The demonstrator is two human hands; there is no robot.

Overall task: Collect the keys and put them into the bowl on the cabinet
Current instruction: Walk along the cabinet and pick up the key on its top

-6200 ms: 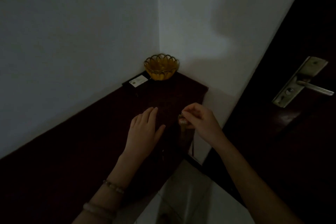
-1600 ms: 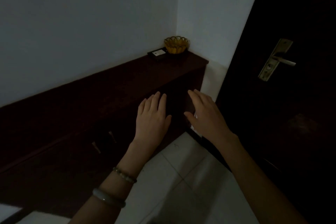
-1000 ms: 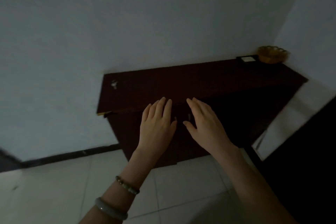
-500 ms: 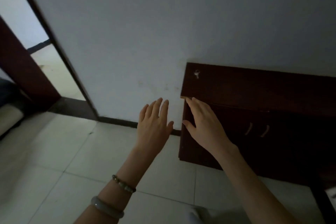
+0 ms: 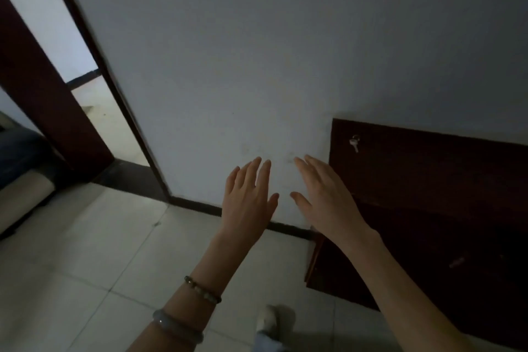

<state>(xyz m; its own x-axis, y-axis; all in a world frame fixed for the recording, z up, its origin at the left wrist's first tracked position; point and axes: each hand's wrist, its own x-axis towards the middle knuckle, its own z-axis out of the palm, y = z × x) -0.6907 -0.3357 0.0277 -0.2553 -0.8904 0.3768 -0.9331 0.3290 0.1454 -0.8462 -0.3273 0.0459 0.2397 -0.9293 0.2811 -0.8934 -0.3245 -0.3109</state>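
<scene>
Nothing is held in either hand. The left hand (image 5: 249, 203) is spread flat with fingers extended and slightly fanned, and the right hand (image 5: 325, 197) is likewise open, palm down, thumb splayed toward the left; the two are raised side by side, near each other but apart, in front of the pale wall (image 5: 257, 66). Two bracelets (image 5: 200, 291) are worn on the left wrist.

A single small key (image 5: 354, 143) on a ring is seen lying on the top of the dark cabinet (image 5: 428, 180), close to its left end and near the wall. It is just beyond and to the right of the right hand's fingertips, not touched. The bowl is not in view (presumably further along the cabinet top, outside the picture to the right).

The step in hand is judged to be the approach to this key, with nothing yet collected here. For the next move, the right hand would need to be carried forward and to the right over the cabinet's corner, and the key pinched by its ring or bow between thumb and forefinger, since it lies flat on the surface. A doorway (image 5: 94, 111) and tiled floor (image 5: 85, 251) are seen to the left.
</scene>
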